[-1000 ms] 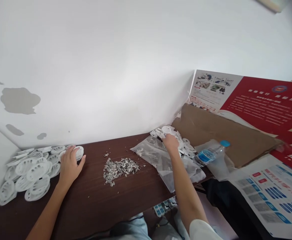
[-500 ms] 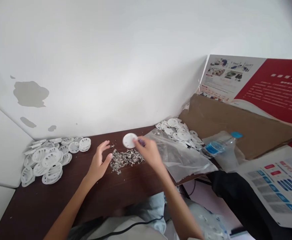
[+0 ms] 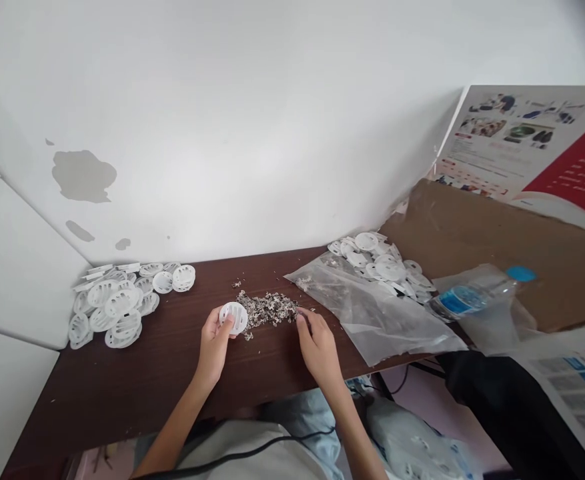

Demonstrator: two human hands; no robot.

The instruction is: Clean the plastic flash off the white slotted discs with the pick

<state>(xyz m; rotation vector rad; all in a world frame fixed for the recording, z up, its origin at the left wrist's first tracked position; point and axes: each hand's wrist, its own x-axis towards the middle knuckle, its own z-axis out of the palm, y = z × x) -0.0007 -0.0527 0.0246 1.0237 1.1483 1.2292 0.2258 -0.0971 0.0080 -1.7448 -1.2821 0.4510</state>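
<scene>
My left hand (image 3: 215, 339) is closed on a round white slotted plastic disc (image 3: 233, 318), with the thumb across its face. The disc is tilted toward me, at the left end of a heap of small metal clips (image 3: 269, 308) on the table. At the heap's right end is my right hand (image 3: 317, 337), its thumb and forefinger pinched together by the clips. Whatever lies between those fingertips is too small to make out. Left of my hands, a pile of similar white slotted discs (image 3: 121, 303) rests against the wall.
On the right, more white discs (image 3: 391, 269) lie on a clear plastic bag (image 3: 372, 320). Beside them are a water bottle (image 3: 465, 300) with a blue cap and a brown cardboard sheet (image 3: 492, 247). The dark table (image 3: 182, 393) meets a white wall behind.
The white disc has passed from my right hand to my left, which has closed on it. My right hand has come down to the clips' right edge. The view has shifted too.
</scene>
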